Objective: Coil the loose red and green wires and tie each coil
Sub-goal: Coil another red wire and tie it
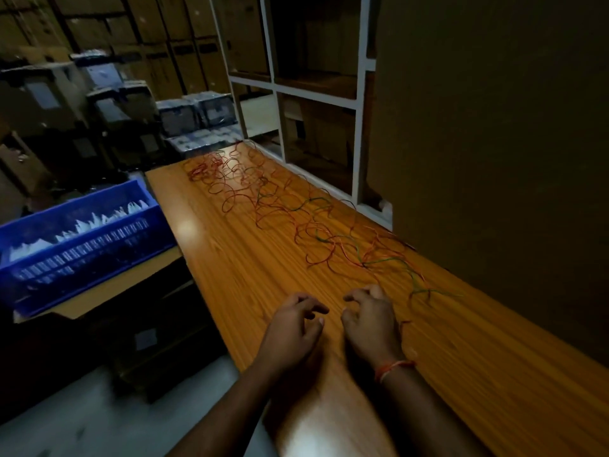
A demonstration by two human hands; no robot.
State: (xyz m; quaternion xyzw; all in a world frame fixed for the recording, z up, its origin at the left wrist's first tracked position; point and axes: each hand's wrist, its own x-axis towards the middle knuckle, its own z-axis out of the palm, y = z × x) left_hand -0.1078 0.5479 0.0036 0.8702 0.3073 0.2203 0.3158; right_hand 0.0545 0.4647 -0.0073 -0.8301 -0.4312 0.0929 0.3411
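Sprawling red and green wires (290,209) on wooden table (230,258), dim storeroom, left hand (291,328) and right hand (369,319) grips loosely curled, empty

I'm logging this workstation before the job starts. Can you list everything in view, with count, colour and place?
Loose wires: one tangled spread, cannot count strands, mostly red with some green, along the table's far and right part.
Table: one, orange-brown wood grain, centre.
Crate: one, blue, left of the table, white pieces inside.
Shelf frame: one, white, behind the table.
Cardboard boxes: many, brown, stacked at back left.
Wrist thread: one, orange, right wrist.
Left hand: fingers loosely curled, holding nothing, over the table.
Right hand: the same, beside the wires' near end.
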